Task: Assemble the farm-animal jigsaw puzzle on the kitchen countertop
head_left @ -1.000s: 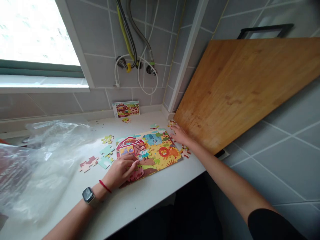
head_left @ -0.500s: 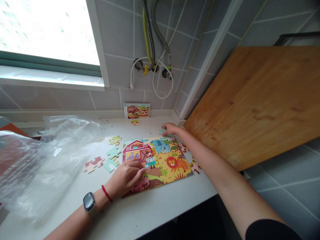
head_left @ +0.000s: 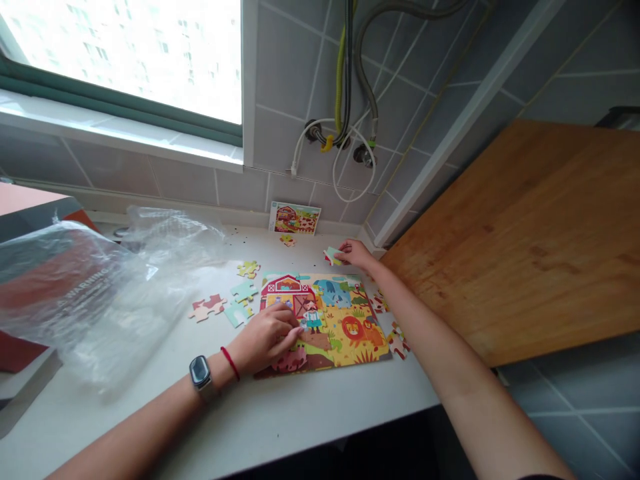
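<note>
A colourful farm-animal puzzle [head_left: 350, 333] lies on the white countertop [head_left: 320, 413], its pieces joined. My left hand [head_left: 273, 333] rests over its left part, fingers curled loosely; whether they hold anything is hidden. Beyond the puzzle's back edge, my right hand [head_left: 353, 253] pinches a pale green puzzle piece [head_left: 333, 255]. Loose pieces lie left of the puzzle: a yellow-green one [head_left: 249, 269], pale green ones [head_left: 243, 292] and a pink-brown one [head_left: 207, 307]. More loose pieces [head_left: 399, 343] are at its right edge, partly behind my right forearm.
A picture card [head_left: 295, 219] leans on the back wall, with a small yellow piece [head_left: 287, 241] before it. Clear plastic packaging [head_left: 125, 307] and a red-grey box [head_left: 35, 207] are at left. A wooden board [head_left: 525, 247] stands at right; hoses [head_left: 367, 80] hang behind.
The view has shifted, so the scene sits further right. The pale green piece at my right hand now shows more fully, tilted between the fingers. My left hand stays on the puzzle.
</note>
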Demonstrator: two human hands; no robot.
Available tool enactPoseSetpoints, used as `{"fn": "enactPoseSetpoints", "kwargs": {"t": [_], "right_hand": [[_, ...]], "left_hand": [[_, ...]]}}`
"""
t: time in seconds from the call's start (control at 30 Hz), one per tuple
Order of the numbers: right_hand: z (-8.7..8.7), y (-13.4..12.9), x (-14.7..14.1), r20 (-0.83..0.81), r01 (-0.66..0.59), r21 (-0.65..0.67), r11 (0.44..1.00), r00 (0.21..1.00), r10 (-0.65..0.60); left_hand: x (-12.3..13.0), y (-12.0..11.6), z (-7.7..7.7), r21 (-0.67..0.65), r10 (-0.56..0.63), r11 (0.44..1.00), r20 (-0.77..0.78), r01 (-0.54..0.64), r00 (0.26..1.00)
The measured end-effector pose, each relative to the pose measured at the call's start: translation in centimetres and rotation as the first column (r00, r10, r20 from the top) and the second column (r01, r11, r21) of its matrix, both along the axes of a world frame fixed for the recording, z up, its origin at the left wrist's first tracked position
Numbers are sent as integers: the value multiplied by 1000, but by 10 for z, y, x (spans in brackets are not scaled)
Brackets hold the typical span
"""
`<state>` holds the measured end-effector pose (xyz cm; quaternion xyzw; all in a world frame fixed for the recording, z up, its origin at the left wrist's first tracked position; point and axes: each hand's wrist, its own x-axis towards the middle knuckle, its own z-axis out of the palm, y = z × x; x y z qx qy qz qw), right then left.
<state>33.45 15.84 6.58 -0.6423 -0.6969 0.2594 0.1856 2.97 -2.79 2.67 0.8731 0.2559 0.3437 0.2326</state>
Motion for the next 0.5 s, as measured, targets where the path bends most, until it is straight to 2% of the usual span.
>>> {"fn": "enactPoseSetpoints", "kwargs": {"t": [0.1,0.17,0.3,0.4,0.5], "right_hand": [[-15,-20,-23,-326,-135,-71,988,940,105],[-28,-29,-39,-403,-219,-122,968,902,154],[-43,-29,-57,-268,-259,-79,963,936,229],[-43,-23,-59,-139,-230,-18,973,964,225],[-40,-22,-58,-95,-227,-17,974,970,224]], "left_hand": [[0,0,-2,5,10,1000,-1,-10,1000],[0,0,-2,0,7,1000,-3,-7,1000],[-1,1,1,-1,5,1000,3,-5,1000],[-2,0,2,19,14,1000,4,-14,1000],[-1,0,0,36,17,999,-9,-16,1000]]}}
